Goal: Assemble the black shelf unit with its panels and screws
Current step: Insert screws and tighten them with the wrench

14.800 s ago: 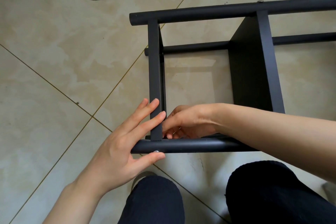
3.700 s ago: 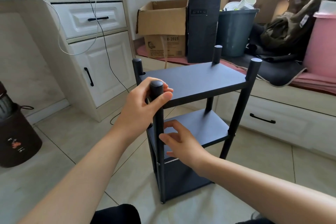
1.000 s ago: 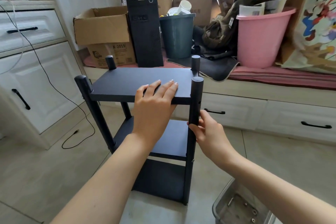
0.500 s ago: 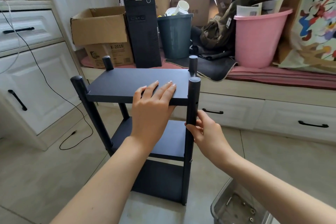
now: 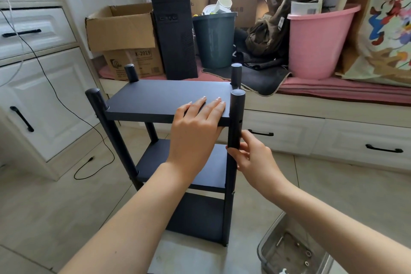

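The shelf (image 5: 169, 100) stands upright on the floor, all three panels seated between four posts. The left hand (image 5: 195, 127) lies flat, fingers straight, on the top panel's near right corner. The right hand (image 5: 251, 155) grasps the near right post (image 5: 236, 122) just below that panel. Hold the panel level and align it with the open post hole (apparently still lacking a screw). The tray (image 5: 269, 240) of screws sits right of the shelf base.

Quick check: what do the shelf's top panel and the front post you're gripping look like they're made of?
Top panel: flat matte black board, likely laminated wood composite, judging by its square edge. Front post: smooth round black tube, probably painted metal, faint sheen; plastic can't be excluded.
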`<state>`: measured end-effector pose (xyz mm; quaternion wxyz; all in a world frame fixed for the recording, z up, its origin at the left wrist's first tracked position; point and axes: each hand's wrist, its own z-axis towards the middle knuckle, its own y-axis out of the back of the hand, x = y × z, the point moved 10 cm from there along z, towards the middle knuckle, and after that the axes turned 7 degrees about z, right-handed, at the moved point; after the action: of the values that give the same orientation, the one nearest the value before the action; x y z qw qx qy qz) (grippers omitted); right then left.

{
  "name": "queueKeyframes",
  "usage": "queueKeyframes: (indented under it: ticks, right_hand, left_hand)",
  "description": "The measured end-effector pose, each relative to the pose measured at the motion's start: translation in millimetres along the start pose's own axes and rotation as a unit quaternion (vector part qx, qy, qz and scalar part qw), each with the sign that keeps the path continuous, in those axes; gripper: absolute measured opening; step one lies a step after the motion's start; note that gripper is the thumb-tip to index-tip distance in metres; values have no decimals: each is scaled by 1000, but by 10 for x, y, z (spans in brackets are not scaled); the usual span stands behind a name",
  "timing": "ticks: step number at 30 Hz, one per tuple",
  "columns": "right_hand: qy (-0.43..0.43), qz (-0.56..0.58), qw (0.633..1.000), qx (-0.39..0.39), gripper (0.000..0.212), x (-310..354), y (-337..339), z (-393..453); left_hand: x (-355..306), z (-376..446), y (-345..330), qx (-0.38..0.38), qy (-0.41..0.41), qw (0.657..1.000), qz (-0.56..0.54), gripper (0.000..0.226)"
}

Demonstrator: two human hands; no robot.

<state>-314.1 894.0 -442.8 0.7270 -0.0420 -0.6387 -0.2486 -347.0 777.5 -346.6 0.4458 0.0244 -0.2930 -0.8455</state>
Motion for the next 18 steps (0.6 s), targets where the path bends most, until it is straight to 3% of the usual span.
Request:
queueKeyframes:
  ticks: [4, 9, 11, 14, 18]
  right_hand:
    - [5, 9, 1000, 6, 24, -7, -7, 5]
    - [5, 21, 1000, 15, 18, -30, -6, 21]
    - [2, 29, 999, 18, 17, -42, -12, 26]
    - [-2, 42, 999, 21, 17, -54, -13, 43]
    - [-17, 53, 998, 32, 18, -74, 24, 64]
  left_hand:
    - [-30, -15, 36, -33, -8, 999, -8, 43]
    - [-31, -18, 135, -80, 3, 995, -62, 70]
    - [-90, -22, 168, -91, -21, 993, -72, 67]
    - [-206, -40, 119, -63, -65, 994, -66, 54]
    - [-186, -66, 65, -50, -65, 994, -69, 68]
